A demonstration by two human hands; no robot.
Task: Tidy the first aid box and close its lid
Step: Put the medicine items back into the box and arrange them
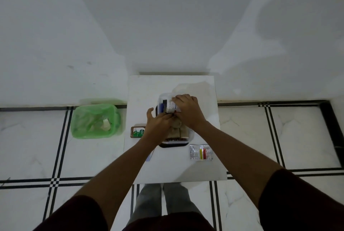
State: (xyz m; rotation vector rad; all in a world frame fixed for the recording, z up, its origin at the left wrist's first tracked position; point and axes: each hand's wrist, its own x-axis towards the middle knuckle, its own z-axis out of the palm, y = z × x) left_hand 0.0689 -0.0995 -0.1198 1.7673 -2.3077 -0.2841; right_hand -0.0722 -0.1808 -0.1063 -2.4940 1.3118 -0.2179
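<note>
The first aid box (174, 144), clear with a dark base, sits in the middle of a small white table (201, 89). Beige bandage rolls (177, 132) lie inside it. My right hand (188, 111) is closed around a white packet with blue print (172, 105) at the box's far end. My left hand (158, 123) reaches into the box from the left, its fingers among the contents under the right hand; what they touch is hidden. The lid is not clearly visible.
A brown antiseptic bottle (136, 132) lies on the table left of the box. A silver blister strip pack (201, 152) lies at the front right. A thin packet (149, 156) peeks out under my left forearm. A green lined bin (95, 121) stands on the floor to the left.
</note>
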